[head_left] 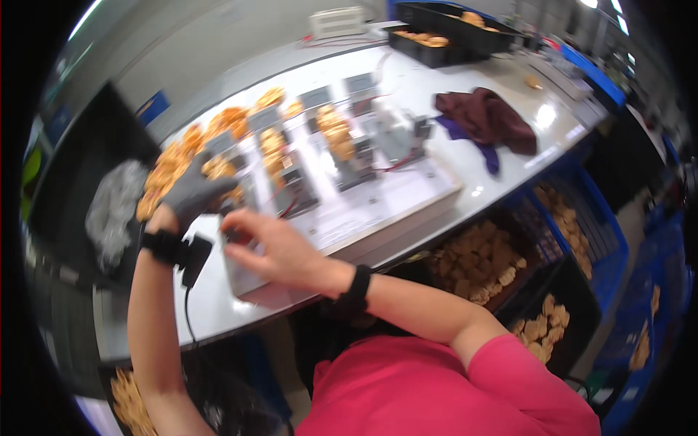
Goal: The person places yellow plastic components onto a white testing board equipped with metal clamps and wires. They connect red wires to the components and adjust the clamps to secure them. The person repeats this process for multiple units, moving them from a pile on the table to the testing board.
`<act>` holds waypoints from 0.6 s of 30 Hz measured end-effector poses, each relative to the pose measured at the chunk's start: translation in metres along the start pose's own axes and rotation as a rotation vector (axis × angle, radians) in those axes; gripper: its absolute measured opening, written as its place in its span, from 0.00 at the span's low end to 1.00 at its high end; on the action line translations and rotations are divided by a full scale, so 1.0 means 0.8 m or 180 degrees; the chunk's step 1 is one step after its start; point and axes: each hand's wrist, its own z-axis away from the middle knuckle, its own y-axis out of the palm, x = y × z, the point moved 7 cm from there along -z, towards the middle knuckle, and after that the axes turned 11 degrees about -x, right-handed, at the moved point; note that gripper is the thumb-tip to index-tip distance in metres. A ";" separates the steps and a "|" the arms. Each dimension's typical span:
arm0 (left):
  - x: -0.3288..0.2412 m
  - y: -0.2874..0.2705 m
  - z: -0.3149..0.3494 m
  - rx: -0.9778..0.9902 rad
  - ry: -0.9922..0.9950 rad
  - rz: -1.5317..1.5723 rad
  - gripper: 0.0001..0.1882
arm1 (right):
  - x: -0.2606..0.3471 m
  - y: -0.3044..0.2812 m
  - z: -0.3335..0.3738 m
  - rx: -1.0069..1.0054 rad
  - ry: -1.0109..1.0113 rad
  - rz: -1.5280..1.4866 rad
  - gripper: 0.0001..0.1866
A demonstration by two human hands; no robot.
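A white board (378, 211) on the table carries a row of grey fixtures, and golden shiny moulded pieces (335, 131) lie in several of them. At the leftmost fixture (247, 190), my left hand (195, 190) in a dark grey glove has its fingers and thumb around a golden piece (217, 168). My bare right hand (276, 247) is at the board's near left corner, thumb and forefinger bent around a small dark part (234, 236), blurred and partly hidden. Another golden piece (273, 149) sits in the fixture to the right.
A heap of golden pieces (171, 171) lies left of the fixtures. Crumpled clear plastic (116, 211) is in a black bin at left. A maroon cloth (488, 120) lies on the right. Black trays (422, 51) stand behind. Crates of tan pieces (476, 261) sit below the table edge.
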 end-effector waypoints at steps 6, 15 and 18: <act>0.014 -0.059 -0.040 -0.0309 0.0279 0.0683 0.37 | 0.000 0.001 -0.001 -0.0179 -0.0294 -0.0079 0.18; -0.084 -0.073 0.158 0.0131 0.1319 0.0475 0.30 | 0.021 -0.066 0.049 -0.0026 0.0835 -0.1176 0.35; -0.114 0.037 0.224 0.0687 0.1044 0.0508 0.35 | 0.012 -0.131 0.115 0.0149 0.1663 -0.2024 0.35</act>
